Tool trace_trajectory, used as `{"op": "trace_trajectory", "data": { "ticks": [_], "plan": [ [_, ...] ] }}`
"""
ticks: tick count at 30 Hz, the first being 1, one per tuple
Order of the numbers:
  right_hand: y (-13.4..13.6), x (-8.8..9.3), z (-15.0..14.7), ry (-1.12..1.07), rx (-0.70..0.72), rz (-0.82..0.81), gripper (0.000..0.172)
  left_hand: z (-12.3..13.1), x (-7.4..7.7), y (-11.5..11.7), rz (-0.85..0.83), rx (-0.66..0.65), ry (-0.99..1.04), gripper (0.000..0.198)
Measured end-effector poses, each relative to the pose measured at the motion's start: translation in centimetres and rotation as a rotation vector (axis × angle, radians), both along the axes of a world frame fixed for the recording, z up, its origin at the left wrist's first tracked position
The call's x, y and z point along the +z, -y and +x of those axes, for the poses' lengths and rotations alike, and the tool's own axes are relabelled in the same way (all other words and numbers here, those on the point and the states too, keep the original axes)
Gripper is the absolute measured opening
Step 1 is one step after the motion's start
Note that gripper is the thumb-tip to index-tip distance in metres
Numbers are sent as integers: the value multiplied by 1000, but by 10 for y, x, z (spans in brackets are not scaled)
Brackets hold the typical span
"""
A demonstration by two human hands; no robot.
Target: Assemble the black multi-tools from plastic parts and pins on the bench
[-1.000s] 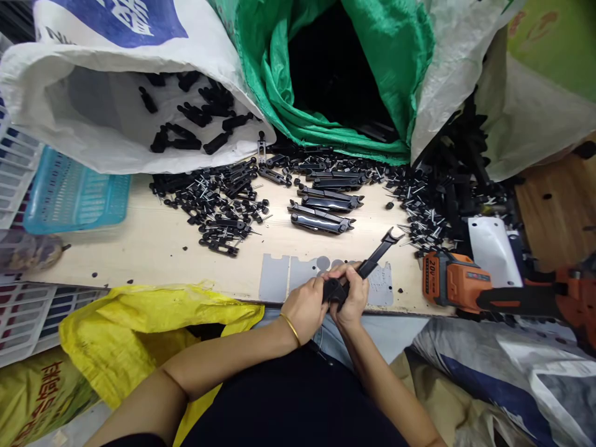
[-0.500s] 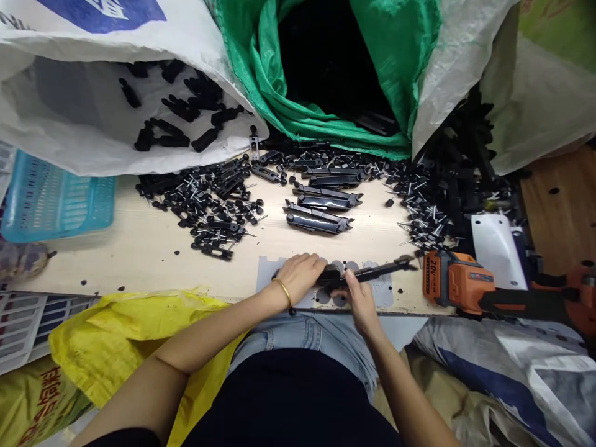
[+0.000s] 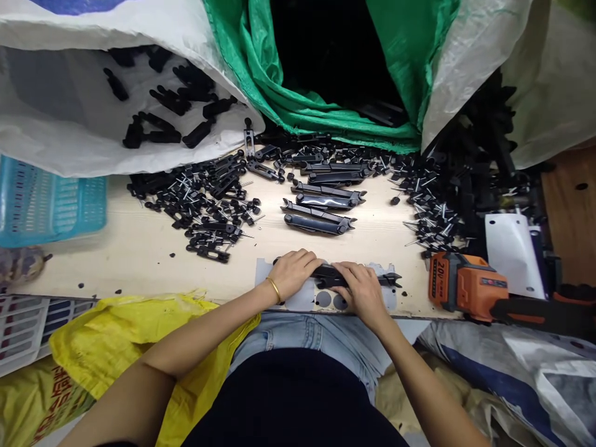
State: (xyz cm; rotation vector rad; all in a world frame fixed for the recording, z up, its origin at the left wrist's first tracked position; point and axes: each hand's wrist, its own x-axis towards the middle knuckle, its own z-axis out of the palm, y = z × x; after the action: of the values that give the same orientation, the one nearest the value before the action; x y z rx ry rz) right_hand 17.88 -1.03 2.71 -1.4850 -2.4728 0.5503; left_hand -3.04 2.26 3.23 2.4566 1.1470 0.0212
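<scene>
My left hand point(image 3: 295, 273) is closed over the left part of a long black plastic arm point(image 3: 329, 273), which lies across a grey plate point(image 3: 298, 298) at the bench's front edge. My right hand point(image 3: 363, 288) grips the same arm further right, its thumb toward the near side. The arm's forked tip point(image 3: 393, 280) sticks out past my right fingers; its left end is mostly hidden under my left hand. Beyond my hands, several similar folded black arms point(image 3: 319, 219) lie in a stack of rows. To their left is a heap of black-headed screws and small black clamps point(image 3: 218, 211).
An orange cordless power tool point(image 3: 470, 282) lies at the right, by a white plate point(image 3: 514, 254) and more screws point(image 3: 440, 214). Behind stand a green sack point(image 3: 326, 121) and a white sack point(image 3: 46, 149) of black parts. A blue basket point(image 3: 88, 205) is left; a yellow sack point(image 3: 116, 335) hangs in front.
The black arm's raised right section has come down nearly level with the plate. My right hand has moved from gripping it underneath to lying over its top. The view has shifted slightly.
</scene>
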Motion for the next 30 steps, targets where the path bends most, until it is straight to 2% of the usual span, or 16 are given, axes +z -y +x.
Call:
{"op": "trace_trajectory", "data": {
  "ticks": [7, 14, 17, 20, 22, 26, 27, 30],
  "plan": [
    [8, 2, -4, 12, -59, 44, 36, 2, -1, 1, 60, -10, 35, 27],
    [9, 1, -8, 8, -89, 34, 37, 0, 0, -1, 72, -51, -13, 30],
    [2, 8, -4, -52, -24, -28, 37, -3, 2, -5, 53, -77, 1, 29],
    [-13, 20, 13, -140, -3, -96, 34, -4, 3, -11, 56, -92, 4, 28],
    [-31, 28, 34, -146, -140, -47, 31, -2, 2, -15, 64, -92, 2, 29],
    [-82, 31, 79, 95, -605, 186, 28, 5, 2, -23, 65, -63, 5, 33],
    [-96, 29, 86, 170, -659, 208, 28, 8, 2, -23, 64, -54, 4, 35],
    [-135, 21, 91, 316, -659, 170, 32, 12, 7, -19, 80, -32, 38, 42]
  ]
}}
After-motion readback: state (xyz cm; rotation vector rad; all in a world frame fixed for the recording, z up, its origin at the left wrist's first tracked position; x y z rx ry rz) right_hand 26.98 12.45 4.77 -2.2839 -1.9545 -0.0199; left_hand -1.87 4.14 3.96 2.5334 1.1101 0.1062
